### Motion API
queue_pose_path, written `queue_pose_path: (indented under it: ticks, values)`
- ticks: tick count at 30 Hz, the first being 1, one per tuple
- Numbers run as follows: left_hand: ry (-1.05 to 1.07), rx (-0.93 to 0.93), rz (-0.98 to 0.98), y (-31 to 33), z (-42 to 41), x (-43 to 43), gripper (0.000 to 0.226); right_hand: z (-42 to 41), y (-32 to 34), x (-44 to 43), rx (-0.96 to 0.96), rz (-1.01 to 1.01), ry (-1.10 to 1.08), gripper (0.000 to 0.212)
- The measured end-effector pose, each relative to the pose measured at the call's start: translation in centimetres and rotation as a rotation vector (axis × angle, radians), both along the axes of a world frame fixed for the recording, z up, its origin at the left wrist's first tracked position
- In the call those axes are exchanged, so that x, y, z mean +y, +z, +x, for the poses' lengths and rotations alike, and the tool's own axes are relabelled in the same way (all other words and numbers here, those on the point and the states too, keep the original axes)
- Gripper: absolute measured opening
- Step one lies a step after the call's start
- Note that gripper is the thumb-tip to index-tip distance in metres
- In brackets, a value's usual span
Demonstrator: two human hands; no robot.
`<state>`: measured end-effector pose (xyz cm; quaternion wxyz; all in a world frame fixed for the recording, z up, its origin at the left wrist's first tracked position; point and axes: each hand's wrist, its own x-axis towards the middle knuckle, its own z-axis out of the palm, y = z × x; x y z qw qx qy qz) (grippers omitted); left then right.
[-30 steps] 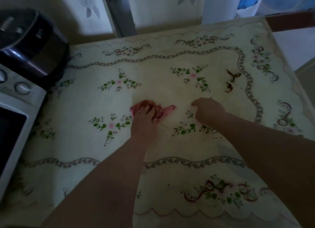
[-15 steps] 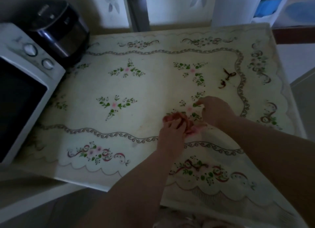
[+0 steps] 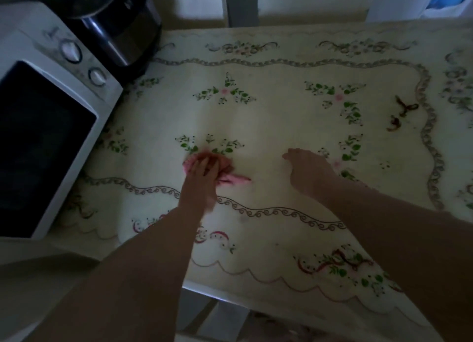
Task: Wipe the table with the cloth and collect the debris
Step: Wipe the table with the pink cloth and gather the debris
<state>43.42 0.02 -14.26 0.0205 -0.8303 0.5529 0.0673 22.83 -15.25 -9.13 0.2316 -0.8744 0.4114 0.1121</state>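
A crumpled pink cloth lies on the table's cream flowered covering, left of the middle. My left hand presses down on the cloth with its fingers spread over it. To the right, my right hand rests on the covering, fingers loosely curled, a hand's width from the cloth and holding nothing I can see. Dark brown debris lies near the right border of the pattern, far from both hands.
A white microwave oven fills the table's left side, and a black rice cooker stands behind it. The table's near edge runs below my forearms. Chair backs show beyond the far edge.
My left hand has slid the cloth to the left, away from my right hand, which was touching it half a second ago. The camera view has shifted as well.
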Motion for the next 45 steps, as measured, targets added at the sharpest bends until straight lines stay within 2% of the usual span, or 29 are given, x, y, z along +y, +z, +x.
queue_pose_path:
  ticks: [4, 8, 10, 15, 20, 25, 30, 33, 36, 38, 42, 45]
  values:
    - [-0.012, -0.136, 0.189, -1.4, 6.8, -1.1, 0.055, 3.1, -0.5, 0.0, 0.06, -0.049, 0.042, 0.067]
    - [0.102, -0.117, 0.229, -2.4, 9.8, -3.8, 0.06, 4.1, -0.9, 0.0, 0.09, -0.109, 0.033, 0.059]
    - [0.094, -0.104, 0.242, -1.9, 9.3, -4.8, 0.06, 3.9, -0.8, -0.3, 0.097, -0.11, 0.056, 0.059]
    - [-0.057, -0.034, 0.156, -0.2, 4.0, -6.1, 0.06, 3.6, 0.0, -1.2, 0.151, -0.032, 0.073, 0.065]
    - [-0.072, 0.042, 0.163, 0.0, -0.6, -4.9, 0.058, 1.9, 0.7, -0.6, 0.082, -0.003, 0.001, 0.065]
    - [-0.118, 0.038, 0.185, 0.7, -6.1, -3.6, 0.058, -4.5, 0.7, 0.1, 0.03, -0.073, 0.044, 0.058]
    - [-0.063, 0.115, 0.221, 0.7, -13.2, -2.0, 0.06, -11.0, 0.7, 1.1, 0.042, -0.069, -0.001, 0.057]
    - [-0.106, 0.083, 0.194, 0.6, -17.2, -0.7, 0.06, -14.0, 1.0, 1.8, 0.056, -0.075, 0.017, 0.056]
    - [-0.112, 0.135, 0.186, 1.0, -20.9, 0.8, 0.073, -16.3, 1.0, 2.4, 0.06, -0.082, 0.036, 0.055]
    - [-0.152, 0.131, 0.139, 1.3, -22.7, 1.5, 0.073, -17.3, 1.2, 2.8, 0.07, -0.083, 0.038, 0.054]
    - [-0.148, 0.042, 0.053, 1.1, -22.1, 2.6, 0.051, -18.9, 1.3, 3.9, 0.077, -0.084, 0.078, 0.055]
    - [0.057, -0.037, 0.159, -0.2, -18.6, 5.6, 0.054, -20.0, 1.1, 4.2, 0.1, -0.072, 0.097, 0.058]
